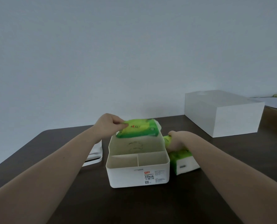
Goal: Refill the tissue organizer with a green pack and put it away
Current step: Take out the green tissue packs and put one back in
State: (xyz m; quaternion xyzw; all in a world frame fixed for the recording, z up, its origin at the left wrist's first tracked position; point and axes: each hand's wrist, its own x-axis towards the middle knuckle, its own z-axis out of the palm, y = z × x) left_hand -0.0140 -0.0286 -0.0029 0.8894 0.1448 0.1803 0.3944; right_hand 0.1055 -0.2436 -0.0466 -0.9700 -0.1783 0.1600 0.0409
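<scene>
A white tissue organizer [126, 177] stands open on the dark table, with one large rear compartment and two small front ones, all bare. My left hand [109, 125] pinches the left end of a green tissue pack [138, 129] held tilted over the organizer's rear rim. My right hand [177, 140] grips another green pack [167, 139] just right of the organizer. Below it lies a further green and white pack [185, 162] on the table.
A white lid-like piece [95, 155] lies left of the organizer, partly under my left forearm. A large white box [223, 115] sits at the back right of the dark table [134, 206]. A pale wall rises behind.
</scene>
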